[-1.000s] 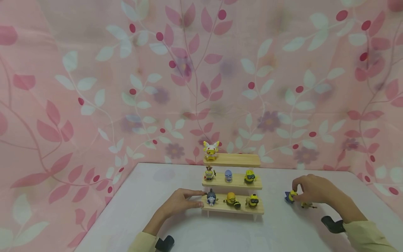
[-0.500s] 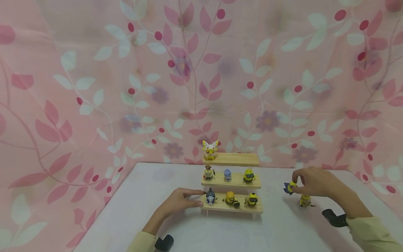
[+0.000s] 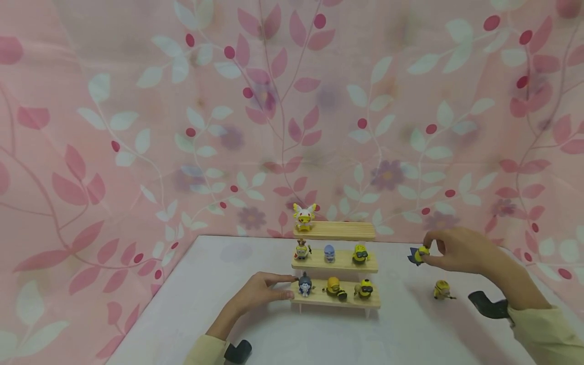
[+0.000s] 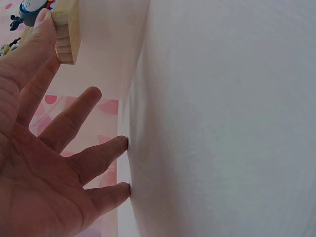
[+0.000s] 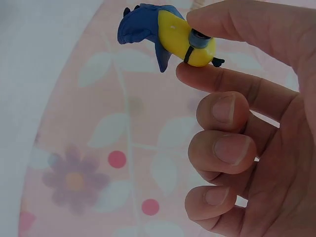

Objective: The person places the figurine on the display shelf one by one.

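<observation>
Pinching a small yellow figure with a blue cape [image 3: 418, 254] between thumb and forefinger, right hand [image 3: 456, 250] raised above the counter [image 3: 219, 284] near its right edge, figure clear of the surface, other three fingers curled under. Seen from the right wrist, same figure [image 5: 168, 35] lying sideways between the fingertips [image 5: 207, 22]. Rested on the counter, left hand [image 3: 257, 295] open with fingers fairly straight, fingertips touching the left end of the bottom step of the wooden stepped shelf [image 3: 335, 263] near the counter's middle. Stood alone on the counter below the right hand, another yellow figure [image 3: 441, 290], near the right edge. Lined along the shelf's steps, more small figures, one winged yellow figure [image 3: 304, 217] on top at the left end.
</observation>
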`<action>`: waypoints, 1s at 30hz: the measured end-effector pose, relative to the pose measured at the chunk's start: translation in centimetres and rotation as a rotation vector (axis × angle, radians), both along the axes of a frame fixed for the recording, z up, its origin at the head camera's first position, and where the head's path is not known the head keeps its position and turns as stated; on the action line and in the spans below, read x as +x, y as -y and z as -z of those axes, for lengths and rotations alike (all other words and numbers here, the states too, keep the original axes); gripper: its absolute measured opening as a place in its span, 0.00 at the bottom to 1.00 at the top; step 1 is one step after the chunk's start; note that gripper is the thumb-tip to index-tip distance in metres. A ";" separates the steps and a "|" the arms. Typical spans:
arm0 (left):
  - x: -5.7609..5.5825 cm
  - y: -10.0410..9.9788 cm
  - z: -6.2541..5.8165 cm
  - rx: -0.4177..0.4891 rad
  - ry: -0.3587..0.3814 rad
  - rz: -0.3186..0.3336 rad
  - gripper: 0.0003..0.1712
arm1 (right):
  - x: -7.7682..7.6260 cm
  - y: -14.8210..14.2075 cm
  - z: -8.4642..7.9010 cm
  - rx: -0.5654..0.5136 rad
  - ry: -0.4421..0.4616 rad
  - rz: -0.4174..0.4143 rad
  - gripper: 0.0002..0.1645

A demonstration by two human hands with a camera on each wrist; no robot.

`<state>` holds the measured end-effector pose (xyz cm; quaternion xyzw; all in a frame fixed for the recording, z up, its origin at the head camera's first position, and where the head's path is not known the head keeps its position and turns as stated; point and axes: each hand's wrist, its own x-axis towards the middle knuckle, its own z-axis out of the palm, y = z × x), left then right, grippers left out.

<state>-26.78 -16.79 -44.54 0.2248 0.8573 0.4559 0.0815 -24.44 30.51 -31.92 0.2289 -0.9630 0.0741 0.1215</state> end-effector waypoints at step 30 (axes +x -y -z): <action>-0.1 0.0 0.2 -0.009 0.009 -0.013 0.23 | -1.8 5.6 -5.8 -0.027 -0.144 -0.141 0.13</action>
